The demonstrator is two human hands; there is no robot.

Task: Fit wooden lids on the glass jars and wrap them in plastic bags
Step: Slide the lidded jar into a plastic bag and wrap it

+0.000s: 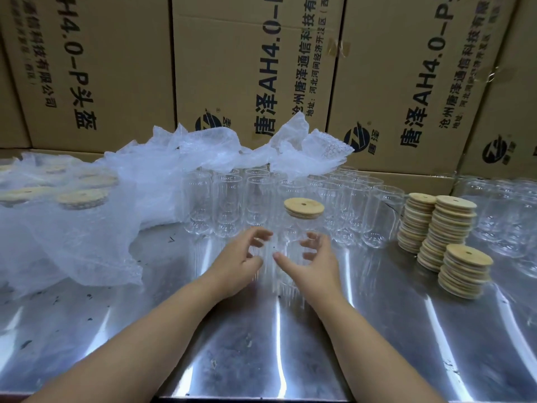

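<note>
Jar (287, 228) with lid (304, 207) fitted: one, standing at centre frame on the steel tabletop (232, 344), in front of the unlidded jars. Its lower body is smeared by blur.

Hands: two. Left hand (241, 269) and right hand (316, 266) sit either side of the jar's lower part. Grip: fingers of each spread apart and half curled; contact with the glass cannot be told through the blur.

Open jars (334, 205): several rows behind, centre to centre right. No exact count is possible, as the clear walls overlap and the back row is partly under plastic wrap (87, 242).

Lid stacks (453, 228): three, right of centre, leaning.

Covered lids (81, 199): at least four seen through the wrap at upper left; others are indistinct.

Further jars (505, 216): at the right edge, blurred and cut off.

Cartons (255, 68): four faces along the top, all cropped by the frame.
</note>
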